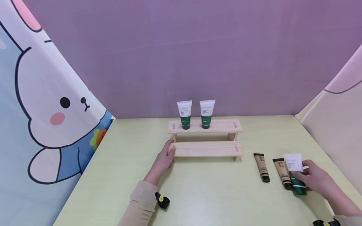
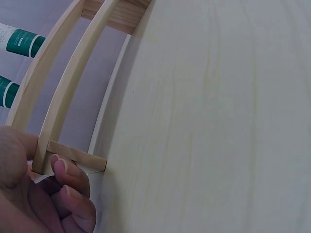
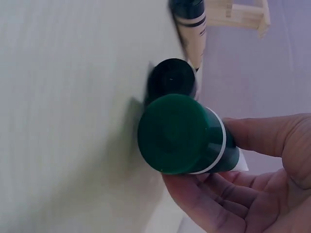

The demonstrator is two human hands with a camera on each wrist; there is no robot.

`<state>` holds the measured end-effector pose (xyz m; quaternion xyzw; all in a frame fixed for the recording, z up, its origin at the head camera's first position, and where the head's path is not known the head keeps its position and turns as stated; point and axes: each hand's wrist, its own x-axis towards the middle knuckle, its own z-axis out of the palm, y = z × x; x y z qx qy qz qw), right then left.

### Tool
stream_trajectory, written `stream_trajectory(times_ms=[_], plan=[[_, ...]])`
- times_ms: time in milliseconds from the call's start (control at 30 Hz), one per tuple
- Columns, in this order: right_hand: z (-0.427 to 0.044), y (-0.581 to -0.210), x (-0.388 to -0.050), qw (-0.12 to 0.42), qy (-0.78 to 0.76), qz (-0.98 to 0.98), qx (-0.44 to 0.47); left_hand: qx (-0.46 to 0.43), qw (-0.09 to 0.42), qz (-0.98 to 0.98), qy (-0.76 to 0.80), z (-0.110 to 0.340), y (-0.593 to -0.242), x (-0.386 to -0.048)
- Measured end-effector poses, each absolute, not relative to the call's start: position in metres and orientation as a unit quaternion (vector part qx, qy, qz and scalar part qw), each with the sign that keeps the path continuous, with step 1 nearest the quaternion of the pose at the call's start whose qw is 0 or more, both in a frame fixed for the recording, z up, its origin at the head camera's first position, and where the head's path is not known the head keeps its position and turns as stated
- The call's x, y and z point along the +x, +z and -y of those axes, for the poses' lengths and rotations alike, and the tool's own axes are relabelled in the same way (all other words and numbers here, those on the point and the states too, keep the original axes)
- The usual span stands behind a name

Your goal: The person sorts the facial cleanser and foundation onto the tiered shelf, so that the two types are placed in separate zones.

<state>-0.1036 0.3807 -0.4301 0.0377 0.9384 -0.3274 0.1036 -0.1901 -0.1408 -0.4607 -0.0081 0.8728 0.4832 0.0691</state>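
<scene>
Left hand (image 1: 164, 157) grips the end of the wooden rack (image 1: 207, 149), probably to steady it. Right hand (image 1: 318, 178) pinches a green-and-white tube (image 1: 293, 163) by its sides, just beside a brown tube (image 1: 282, 171). Matching tubes (image 1: 207, 108) stand cap-down up top, flat ends likely helping.

You have three white-and-green tubes (image 1: 294, 163): one in your right hand (image 1: 318, 177), two beyond your left hand (image 1: 164, 157) and to its right. Left of your right hand lie two brown tubes (image 1: 261, 168). Your left hand grips one wooden stand (image 1: 206, 146) with two shelf boards (image 1: 223, 126). You count two black devices (image 1: 163, 201), one at each of your wrists.
</scene>
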Motion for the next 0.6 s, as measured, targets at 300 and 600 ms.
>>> stream_trajectory(times_ms=[300,600], plan=[[-0.351,-0.408,-0.11,0.028,-0.314,-0.949,0.013,-0.009,0.07,-0.875,0.478,0.14,-0.459,-0.189],[-0.313,-0.39,-0.121,-0.027,-0.373,-0.927,-0.032,-0.007,0.07,-0.875,0.478,0.14,-0.457,-0.187]])
